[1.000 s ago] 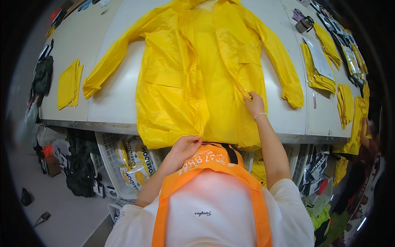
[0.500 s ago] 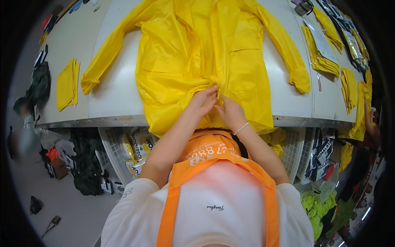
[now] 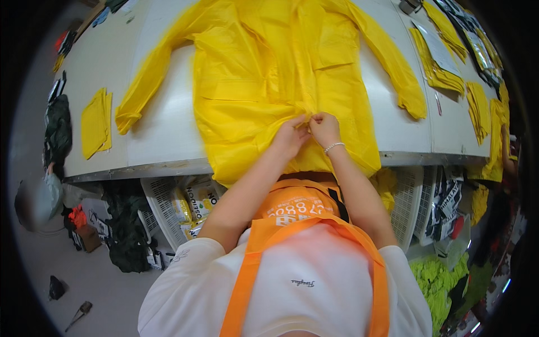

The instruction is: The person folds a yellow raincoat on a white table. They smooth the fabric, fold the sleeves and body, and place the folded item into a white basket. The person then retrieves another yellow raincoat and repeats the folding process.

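A yellow raincoat (image 3: 234, 106) lies spread across the table with both sleeves out to the sides and its lower hem at the near edge. Its front opening runs down the middle, where my hands meet. My left hand (image 3: 291, 136) pinches the front edge with bent fingers. Close beside it, my right hand (image 3: 325, 129), with a beaded bracelet at the wrist, grips the same strip of the front. Whatever small fastening may be between the fingertips is hidden.
Folded yellow pieces (image 3: 96, 123) lie at the table's left. More yellow stacks (image 3: 432, 67), one under a white sheet, are at the right with a dark cup (image 3: 410, 5). Below the table edge (image 3: 140, 170) stand white crates (image 3: 160, 205) with packaged goods. Bright green fabric (image 3: 435, 286) is at lower right.
My right hand has moved up and its fingers have closed on the front edge beside the left hand. The raincoat's lower part has shifted slightly. The whole view has moved a little.
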`<state>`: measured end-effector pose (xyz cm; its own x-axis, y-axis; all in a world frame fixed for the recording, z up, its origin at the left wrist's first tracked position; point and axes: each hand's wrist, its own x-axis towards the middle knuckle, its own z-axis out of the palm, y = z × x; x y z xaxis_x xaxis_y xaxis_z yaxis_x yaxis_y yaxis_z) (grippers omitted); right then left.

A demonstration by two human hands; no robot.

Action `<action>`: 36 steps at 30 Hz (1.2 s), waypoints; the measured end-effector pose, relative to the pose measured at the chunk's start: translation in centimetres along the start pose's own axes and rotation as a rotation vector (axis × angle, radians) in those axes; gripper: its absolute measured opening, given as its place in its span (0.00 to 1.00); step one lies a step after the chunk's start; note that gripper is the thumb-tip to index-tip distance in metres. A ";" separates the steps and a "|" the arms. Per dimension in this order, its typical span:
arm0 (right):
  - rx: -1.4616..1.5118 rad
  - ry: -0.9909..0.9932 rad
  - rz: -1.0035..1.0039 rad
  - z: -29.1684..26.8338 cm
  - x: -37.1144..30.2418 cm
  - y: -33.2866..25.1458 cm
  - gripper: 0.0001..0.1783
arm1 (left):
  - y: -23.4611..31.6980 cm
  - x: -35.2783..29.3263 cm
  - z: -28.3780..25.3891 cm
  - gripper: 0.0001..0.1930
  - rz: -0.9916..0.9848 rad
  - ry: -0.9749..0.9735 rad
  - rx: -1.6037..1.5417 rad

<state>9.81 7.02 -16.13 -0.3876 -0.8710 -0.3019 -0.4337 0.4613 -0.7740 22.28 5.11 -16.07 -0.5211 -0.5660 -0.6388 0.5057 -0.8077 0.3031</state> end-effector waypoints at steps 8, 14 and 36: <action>-0.132 -0.331 0.092 -1.7 0.4 -1.2 0.10 | -0.3 1.0 -0.3 0.15 0.013 0.046 0.123; 0.512 -0.507 0.485 -3.8 -1.5 0.7 0.07 | -1.1 1.4 0.4 0.17 0.050 0.050 0.064; 1.076 -0.070 0.437 -0.1 -6.0 0.2 0.04 | -2.9 -0.7 -2.3 0.10 0.147 0.065 0.088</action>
<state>11.97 12.29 -14.39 -0.2735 -0.6956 -0.6643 0.6534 0.3724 -0.6590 22.77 8.27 -18.10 -0.3987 -0.6695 -0.6268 0.5097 -0.7299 0.4554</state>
